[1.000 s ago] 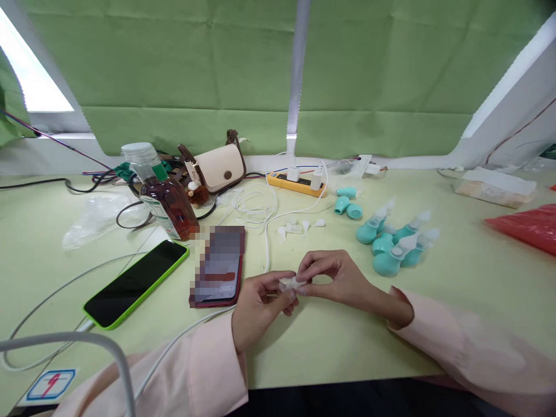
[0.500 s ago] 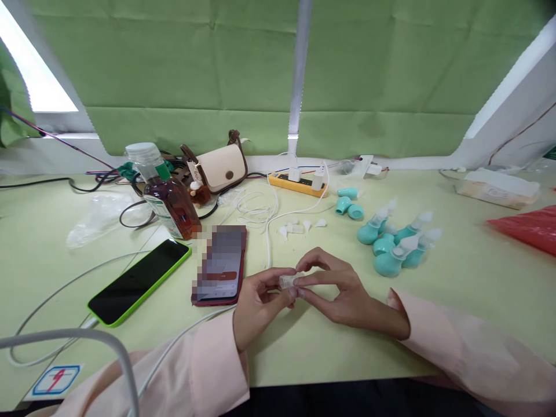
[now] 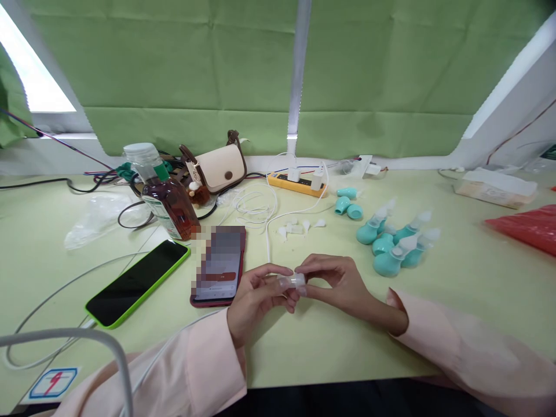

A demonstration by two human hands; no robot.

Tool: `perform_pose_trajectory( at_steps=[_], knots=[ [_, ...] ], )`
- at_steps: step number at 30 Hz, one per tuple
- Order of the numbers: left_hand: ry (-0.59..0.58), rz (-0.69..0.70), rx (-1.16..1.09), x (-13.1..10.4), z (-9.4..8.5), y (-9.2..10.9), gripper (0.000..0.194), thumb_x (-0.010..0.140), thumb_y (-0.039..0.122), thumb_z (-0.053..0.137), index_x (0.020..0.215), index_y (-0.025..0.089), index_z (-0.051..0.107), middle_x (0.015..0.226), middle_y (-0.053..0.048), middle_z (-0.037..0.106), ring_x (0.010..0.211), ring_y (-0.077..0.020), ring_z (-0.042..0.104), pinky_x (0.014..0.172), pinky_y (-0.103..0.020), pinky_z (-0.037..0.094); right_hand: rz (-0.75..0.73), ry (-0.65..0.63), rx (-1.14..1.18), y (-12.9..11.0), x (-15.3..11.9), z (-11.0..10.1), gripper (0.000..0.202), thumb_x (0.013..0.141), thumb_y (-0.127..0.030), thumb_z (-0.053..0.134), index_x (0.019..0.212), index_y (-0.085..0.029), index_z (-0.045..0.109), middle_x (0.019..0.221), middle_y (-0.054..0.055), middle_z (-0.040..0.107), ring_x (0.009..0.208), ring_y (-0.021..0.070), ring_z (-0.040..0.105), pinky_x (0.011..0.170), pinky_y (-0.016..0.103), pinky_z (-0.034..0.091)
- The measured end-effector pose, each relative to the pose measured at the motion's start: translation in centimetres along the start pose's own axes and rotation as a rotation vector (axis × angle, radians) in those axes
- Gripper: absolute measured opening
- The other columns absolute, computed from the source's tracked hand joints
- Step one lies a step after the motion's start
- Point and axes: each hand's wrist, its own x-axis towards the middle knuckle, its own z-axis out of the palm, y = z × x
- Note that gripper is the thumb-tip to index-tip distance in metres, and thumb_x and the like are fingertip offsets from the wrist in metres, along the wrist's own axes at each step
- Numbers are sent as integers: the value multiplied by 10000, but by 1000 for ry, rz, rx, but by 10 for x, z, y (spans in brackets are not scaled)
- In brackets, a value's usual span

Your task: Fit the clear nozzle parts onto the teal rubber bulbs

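Between my two hands, above the front of the table, is a small translucent plastic tube (image 3: 297, 280). My left hand (image 3: 264, 292) pinches its left end between thumb and fingers. The fingers of my right hand (image 3: 336, 282) close on its right end. Beyond my hands lie several small translucent white tips (image 3: 296, 227). To the right stand several teal rubber bulbs with clear nozzles (image 3: 388, 262), grouped closely. A few bare teal bulbs (image 3: 343, 205) rest farther back.
To the left lie a green-cased phone (image 3: 139, 284) and a red-cased phone (image 3: 220, 266). Behind them are a bottle of dark liquid (image 3: 170, 202) and a cream handbag (image 3: 221, 168). White cables lead to a yellow power strip (image 3: 278, 180). A red plastic bag (image 3: 527, 229) lies at the right.
The tube has turned in my fingers, and more of its right end now shows. My left thumb has shifted up onto it, and my right fingers have moved slightly right.
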Motion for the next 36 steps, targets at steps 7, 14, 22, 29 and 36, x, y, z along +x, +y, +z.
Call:
perform_pose_trajectory(
  at_steps=[7,14,22,29,36],
  knots=[
    [-34,-48,-60,1,-1,-1,127,733,197,540,832,124,570,650,-73,627,566,-141,567,549,-272,429,-54,35,-116,-5,-1,0,198,592,-126,658,783,-175,661,691,34,592,608,124,559,567,274,485],
    [23,-77,3,0,-1,2,104,704,211,581,740,115,561,548,-53,610,456,-107,532,426,-203,395,-99,34,-128,-5,-3,4,229,575,-90,658,787,-177,664,698,33,599,608,125,569,557,265,500],
    [40,-95,-8,0,0,1,142,694,245,587,762,124,555,574,-53,615,484,-118,549,436,-211,412,-93,35,-165,-4,-2,4,178,605,-158,653,782,-180,656,693,28,600,606,122,562,556,263,491],
    [55,-153,59,-1,-1,1,114,634,147,620,669,135,512,473,-35,607,379,-93,503,354,-168,326,-98,54,-379,-2,14,-20,224,781,-324,448,890,-184,585,883,58,584,789,154,538,646,288,461],
    [57,-164,72,-1,2,2,126,653,205,619,691,137,519,471,-14,580,381,-78,477,373,-179,319,-4,76,-1212,25,47,-32,587,712,-320,489,1254,-211,291,1337,89,198,1161,286,219,894,451,297]
  ],
)
